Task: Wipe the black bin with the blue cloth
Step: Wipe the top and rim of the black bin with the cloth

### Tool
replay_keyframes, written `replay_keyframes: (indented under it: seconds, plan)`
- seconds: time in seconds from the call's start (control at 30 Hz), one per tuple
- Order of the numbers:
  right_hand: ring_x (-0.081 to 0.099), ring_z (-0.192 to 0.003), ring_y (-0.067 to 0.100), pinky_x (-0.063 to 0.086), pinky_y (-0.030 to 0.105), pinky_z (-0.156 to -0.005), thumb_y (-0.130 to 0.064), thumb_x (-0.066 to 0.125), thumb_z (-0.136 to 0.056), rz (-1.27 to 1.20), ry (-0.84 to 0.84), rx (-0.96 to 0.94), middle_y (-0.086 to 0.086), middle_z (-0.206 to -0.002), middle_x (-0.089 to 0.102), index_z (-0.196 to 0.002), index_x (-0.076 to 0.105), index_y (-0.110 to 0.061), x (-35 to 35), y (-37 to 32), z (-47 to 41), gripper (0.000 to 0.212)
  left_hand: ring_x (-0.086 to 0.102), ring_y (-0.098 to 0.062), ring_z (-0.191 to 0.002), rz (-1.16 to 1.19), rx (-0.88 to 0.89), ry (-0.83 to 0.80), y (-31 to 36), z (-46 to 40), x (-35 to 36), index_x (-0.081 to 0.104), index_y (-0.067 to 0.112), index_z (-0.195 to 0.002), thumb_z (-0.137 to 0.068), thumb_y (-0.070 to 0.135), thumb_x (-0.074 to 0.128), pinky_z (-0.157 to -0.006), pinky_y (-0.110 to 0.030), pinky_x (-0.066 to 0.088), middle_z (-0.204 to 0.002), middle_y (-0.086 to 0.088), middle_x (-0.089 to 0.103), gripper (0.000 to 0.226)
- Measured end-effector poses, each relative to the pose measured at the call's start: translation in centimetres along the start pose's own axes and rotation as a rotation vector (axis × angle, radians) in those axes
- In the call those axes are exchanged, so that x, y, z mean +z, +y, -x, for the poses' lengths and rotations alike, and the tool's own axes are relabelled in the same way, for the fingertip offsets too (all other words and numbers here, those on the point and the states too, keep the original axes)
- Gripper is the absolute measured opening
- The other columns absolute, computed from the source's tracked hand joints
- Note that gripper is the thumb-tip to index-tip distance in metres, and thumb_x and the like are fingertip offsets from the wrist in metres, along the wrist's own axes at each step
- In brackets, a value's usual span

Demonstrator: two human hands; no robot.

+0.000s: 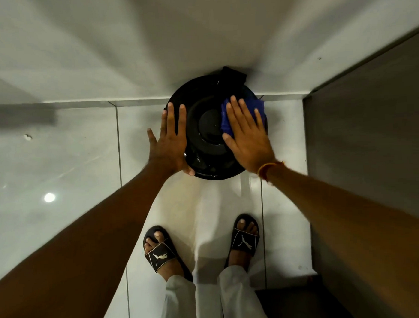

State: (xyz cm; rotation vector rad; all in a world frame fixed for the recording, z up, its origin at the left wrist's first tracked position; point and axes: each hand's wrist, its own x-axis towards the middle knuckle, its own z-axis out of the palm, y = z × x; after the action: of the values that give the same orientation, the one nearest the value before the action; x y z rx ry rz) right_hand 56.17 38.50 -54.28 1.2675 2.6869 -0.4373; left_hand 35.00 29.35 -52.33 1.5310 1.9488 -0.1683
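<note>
A round black bin (207,135) with a glossy domed lid stands on the white tiled floor against the wall, seen from straight above. My left hand (170,141) lies flat on the lid's left edge, fingers apart, steadying it. My right hand (247,135) presses the blue cloth (259,108) flat onto the right side of the lid. The cloth shows beyond my fingers and beside my thumb; the rest is hidden under the palm. A black hinge block (232,76) sticks out at the bin's far side.
A white wall (198,39) rises directly behind the bin. A dark grey panel (371,139) closes off the right side. My feet in black slides (160,254) stand on the tiles just before the bin. Glossy floor tiles (60,165) extend to the left.
</note>
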Motion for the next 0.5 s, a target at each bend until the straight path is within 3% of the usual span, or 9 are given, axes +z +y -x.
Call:
replay_keyframes:
  seconds: [0.1, 0.2, 0.4, 0.5]
  plan:
    - [0.005, -0.163, 0.026, 0.005, 0.050, -0.131, -0.048, 0.025, -0.108, -0.115, 0.024, 0.109, 0.009, -0.175, 0.007, -0.166, 0.008, -0.011, 2.0, -3.2, 3.6, 0.070, -0.012, -0.041, -0.156, -0.013, 0.004, 0.025, -0.1, 0.0, 0.2, -0.019, 0.013, -0.159, -0.047, 0.063, 0.091, -0.114, -0.077, 0.014, -0.168, -0.017, -0.022, 0.165]
    - [0.007, -0.163, 0.025, 0.003, 0.049, -0.131, -0.046, 0.023, -0.108, -0.146, 0.018, 0.094, 0.009, -0.175, 0.010, -0.166, 0.011, -0.012, 3.2, -6.1, 5.7, 0.068, -0.011, -0.040, -0.157, 0.000, 0.008, 0.048, -0.3, 0.0, 0.3, -0.016, 0.013, -0.160, -0.050, 0.063, 0.090, -0.115, -0.076, 0.015, -0.168, -0.016, -0.020, 0.161]
    - [0.014, -0.162, 0.027, 0.017, 0.052, -0.131, -0.038, 0.030, -0.105, -0.065, -0.008, -0.227, 0.010, -0.174, 0.017, -0.164, 0.018, -0.009, 3.0, -8.3, 3.7, 0.067, -0.009, -0.038, -0.157, 0.041, 0.021, 0.056, -0.7, 0.0, 0.2, -0.014, 0.016, -0.161, -0.054, 0.058, 0.091, -0.119, -0.071, 0.016, -0.169, -0.014, -0.017, 0.156]
    - [0.014, -0.162, 0.027, 0.016, 0.050, -0.132, -0.032, 0.037, -0.104, 0.041, -0.012, -0.419, 0.011, -0.174, 0.016, -0.165, 0.017, -0.009, 3.3, -6.9, 3.8, 0.068, -0.007, -0.037, -0.158, 0.048, 0.030, 0.091, -0.9, 0.1, 0.4, -0.012, 0.017, -0.162, -0.065, 0.058, 0.085, -0.118, -0.071, 0.018, -0.170, -0.014, -0.015, 0.143]
